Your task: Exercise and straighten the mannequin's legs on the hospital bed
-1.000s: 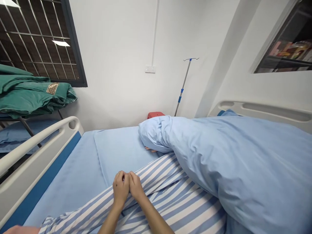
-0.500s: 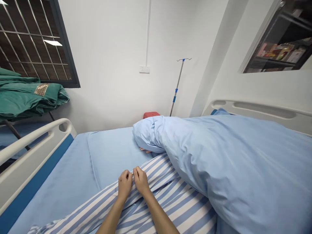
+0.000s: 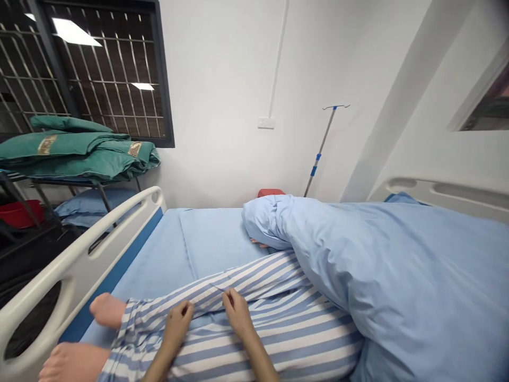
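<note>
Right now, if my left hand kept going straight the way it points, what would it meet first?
The striped patient trousers: your left hand looks already at the cloth, its fingers against the leg. Depth is hard to judge from this view, so contact is likely, not certain.

hospital ward, bed rail [image 3: 85, 254], iv pole [image 3: 320, 147], striped patient pyjamas [image 3: 274, 323]

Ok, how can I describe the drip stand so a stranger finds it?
Beyond the hospital bed, find the socket on the wall. Right of it, a thin metal IV pole rises behind the blue quilt, set apart by blue bands and a hooked top.
</note>
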`<state>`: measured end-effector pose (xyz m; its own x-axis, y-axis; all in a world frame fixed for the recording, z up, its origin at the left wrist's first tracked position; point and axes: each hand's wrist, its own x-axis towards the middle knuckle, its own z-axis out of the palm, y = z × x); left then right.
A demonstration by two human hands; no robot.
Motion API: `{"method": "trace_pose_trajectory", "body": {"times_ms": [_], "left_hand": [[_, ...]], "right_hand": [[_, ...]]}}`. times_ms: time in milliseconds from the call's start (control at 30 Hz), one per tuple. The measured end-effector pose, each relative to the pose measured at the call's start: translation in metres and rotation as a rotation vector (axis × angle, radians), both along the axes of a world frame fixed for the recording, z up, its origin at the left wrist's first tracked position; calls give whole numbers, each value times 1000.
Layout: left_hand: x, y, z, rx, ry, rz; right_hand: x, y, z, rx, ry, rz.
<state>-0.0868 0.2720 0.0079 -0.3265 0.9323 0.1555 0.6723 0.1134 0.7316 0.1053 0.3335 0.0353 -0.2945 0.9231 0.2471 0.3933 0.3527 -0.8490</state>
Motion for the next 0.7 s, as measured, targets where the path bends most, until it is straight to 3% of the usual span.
{"method": "trace_pose_trajectory", "body": {"times_ms": [100,200,300,433,567,700], "left_hand": [[-50,-47,-12,-1,227,8],[-78,-77,-24,-7,382,-27],[-81,-91,-29,50,458,-45],[-71,-111,-27,261,450,-46],[-76,-157,-37,353,222,199],[-103,-195,-68,184,-149,604]], "right_hand": [[-23,-50,-10,-11,-113,41],[-41,-86,-12,40,-267,91],[-56,-111,-6,109,-436,127],[-88,-133,3,177,-558,208],[-138,-146,5,218,-676,341],[-185,-148,-4,176,-916,386]]}}
